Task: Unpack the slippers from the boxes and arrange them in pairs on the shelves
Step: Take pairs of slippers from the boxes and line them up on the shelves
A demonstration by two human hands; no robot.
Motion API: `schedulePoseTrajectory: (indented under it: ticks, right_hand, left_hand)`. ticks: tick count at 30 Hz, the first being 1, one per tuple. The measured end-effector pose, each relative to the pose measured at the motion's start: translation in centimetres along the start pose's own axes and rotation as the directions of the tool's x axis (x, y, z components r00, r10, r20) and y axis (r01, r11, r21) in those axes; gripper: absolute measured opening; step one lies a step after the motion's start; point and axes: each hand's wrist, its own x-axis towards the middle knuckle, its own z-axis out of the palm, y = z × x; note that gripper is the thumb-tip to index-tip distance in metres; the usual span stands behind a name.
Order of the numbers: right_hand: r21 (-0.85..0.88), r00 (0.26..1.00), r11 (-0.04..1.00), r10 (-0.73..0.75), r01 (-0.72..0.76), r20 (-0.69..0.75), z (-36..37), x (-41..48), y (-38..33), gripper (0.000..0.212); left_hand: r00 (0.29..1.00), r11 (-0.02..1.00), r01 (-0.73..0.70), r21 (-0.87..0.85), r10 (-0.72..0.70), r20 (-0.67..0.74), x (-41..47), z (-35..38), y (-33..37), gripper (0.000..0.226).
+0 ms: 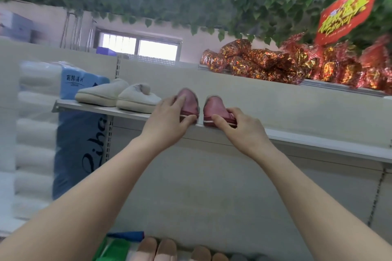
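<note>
On the shelf (318, 140) the left hand (167, 121) holds the left pink slipper (189, 101) and the right hand (241, 129) holds the right pink slipper (214, 108). They stand side by side, a little apart, near the white slippers (99, 93).

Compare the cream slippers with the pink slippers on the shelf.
Colour: the cream slippers are off-white; the pink slippers are dusty pink with a white sole stripe.
Handling: the cream slippers sit untouched; the pink slippers are gripped, one by the left hand, one by the right hand.
Pose: the cream slippers lie angled, sides showing; the pink slippers point straight away.
Both pairs rest on the same shelf.
</note>
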Motion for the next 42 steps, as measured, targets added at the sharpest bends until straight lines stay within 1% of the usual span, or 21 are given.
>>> schedulePoseTrajectory:
  ticks: [1, 4, 7, 11, 19, 22, 25, 27, 29, 32, 35, 38, 42]
  right_hand:
    - [-0.029, 1.000, 1.000, -0.007, 0.007, -0.009, 0.6, 0.4, 0.2, 0.061]
    - [0.009, 0.999, 1.000, -0.021, 0.021, 0.029, 1.9, 1.4, 0.3, 0.060]
    - [-0.063, 0.998, 0.996, -0.061, 0.063, 0.034, 2.9, 2.3, 0.3, 0.058]
    - [-0.135, 0.997, 0.988, -0.079, 0.081, 0.023, 3.6, 2.9, 0.2, 0.056]
    - [-0.165, 0.996, 0.982, -0.090, 0.093, 0.028, 3.6, 2.8, 0.8, 0.057]
    - [-0.159, 0.993, 0.980, -0.113, 0.118, 0.042, 3.1, 2.2, 1.3, 0.058]
    - [-0.194, 0.978, 0.959, -0.201, 0.206, 0.046, 2.0, 0.4, 2.6, 0.057]
    - [-0.251, 0.957, 0.924, -0.283, 0.289, 0.057, 1.1, -1.5, 4.0, 0.057]
    - [-0.313, 0.935, 0.883, -0.351, 0.350, 0.055, -0.1, -3.9, 5.7, 0.058]
    - [-0.352, 0.915, 0.850, -0.401, 0.391, 0.046, -1.6, -8.7, 8.8, 0.062]
    - [-0.354, 0.899, 0.837, -0.436, 0.418, 0.032, -2.5, -15.1, 12.8, 0.056]
    - [-0.336, 0.896, 0.834, -0.437, 0.438, 0.081, -2.7, -22.7, 17.1, 0.047]
    - [-0.233, 0.913, 0.889, -0.351, 0.395, 0.206, -1.4, -33.8, 23.0, 0.041]
  left_hand:
    - [1.000, 1.000, -0.005, -0.003, 0.005, -0.004, 0.2, 0.5, -0.3, 0.065]
    - [1.000, 0.999, -0.020, 0.038, 0.020, -0.014, 1.0, 1.7, -0.8, 0.064]
    - [1.000, 0.998, -0.014, 0.069, 0.014, 0.009, 1.6, 2.3, -1.2, 0.065]
    - [1.000, 0.994, -0.029, 0.103, 0.029, -0.001, 1.9, 2.8, -1.4, 0.065]
    - [0.999, 0.994, -0.030, 0.106, 0.031, -0.009, 1.9, 3.0, -1.5, 0.064]
    - [0.996, 0.986, -0.069, 0.153, 0.077, -0.043, 1.1, 2.8, -1.1, 0.060]
    - [0.978, 0.960, -0.153, 0.236, 0.182, -0.106, -0.8, 2.6, -0.3, 0.054]
    - [0.960, 0.936, -0.208, 0.282, 0.251, -0.126, -2.9, 2.5, 0.7, 0.051]
    - [0.953, 0.928, -0.234, 0.290, 0.278, -0.121, -5.4, 2.8, 1.9, 0.050]
    - [0.958, 0.935, -0.231, 0.268, 0.267, -0.107, -9.9, 3.5, 4.2, 0.048]
    - [0.967, 0.947, -0.226, 0.228, 0.245, -0.062, -15.3, 5.1, 6.9, 0.045]
    - [0.980, 0.964, -0.199, 0.178, 0.199, 0.018, -21.8, 7.6, 9.6, 0.042]
    - [0.976, 0.982, -0.161, 0.094, 0.145, 0.160, -31.5, 12.2, 11.8, 0.038]
